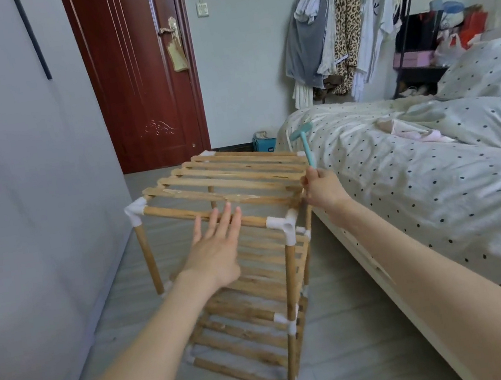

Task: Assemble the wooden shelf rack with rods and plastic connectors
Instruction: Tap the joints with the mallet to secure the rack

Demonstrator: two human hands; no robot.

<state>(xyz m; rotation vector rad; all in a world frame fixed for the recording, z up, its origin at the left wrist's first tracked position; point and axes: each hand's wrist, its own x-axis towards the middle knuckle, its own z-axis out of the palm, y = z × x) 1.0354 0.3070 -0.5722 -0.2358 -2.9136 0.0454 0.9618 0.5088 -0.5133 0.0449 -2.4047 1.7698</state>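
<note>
The tiered wooden-rod shelf rack with white plastic connectors (228,226) stood on the grey floor (345,322), between the pale wall (13,194) at left and the polka-dot-covered bed (437,176) at right. A dark red wooden door (139,76) stood behind it.

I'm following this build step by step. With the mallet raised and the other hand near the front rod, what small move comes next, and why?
Probably press the left hand, open above the front rod, down to steady the rack. Then the right hand, gripping the teal mallet beside the top tier's right edge, can tap there; whether that joint is loose cannot be told.
</note>
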